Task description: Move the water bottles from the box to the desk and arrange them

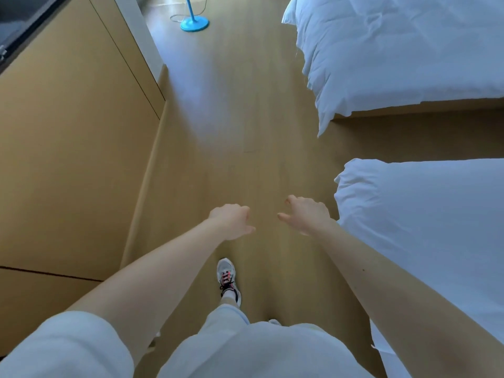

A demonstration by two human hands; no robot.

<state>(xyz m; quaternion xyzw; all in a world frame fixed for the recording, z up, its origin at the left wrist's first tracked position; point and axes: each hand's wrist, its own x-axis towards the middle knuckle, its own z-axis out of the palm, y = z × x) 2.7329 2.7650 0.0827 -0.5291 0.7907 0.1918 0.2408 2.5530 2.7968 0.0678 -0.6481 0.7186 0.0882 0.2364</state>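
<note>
Looking down from head height, the bottom of the frame shows a loose white sleeve (62, 347) at lower left and pale trousers (245, 350) at bottom centre. Just above the trousers, one white lace-up trainer with pink and black accents (227, 279) is planted on the floor.

Two bare forearms reach from the lower corners toward the middle of the frame. The left hand (231, 221) sits just left of centre, its fingers loosely curled; its grip is slack and holds nothing. The right hand (306, 215) is just right of centre, near the left one but apart from it, thumb sticking out and fingers loosely bent; its grip is empty too. The water bottles and their box lie outside the frame.

Under the hands, a light wooden plank floor (231, 118) runs up the middle. At right, a bed with a white duvet (422, 227) lies close to the right arm; a second white-covered bed (395, 50) fills the upper right. A tall tan wooden panelled cabinet (68, 145) covers the left side, with a dark flat object (21, 17) in the upper left corner that cannot be identified. At top centre stands a round bright-blue stand base (194, 23), with a thin pale cord (177, 17) looped beside it.
</note>
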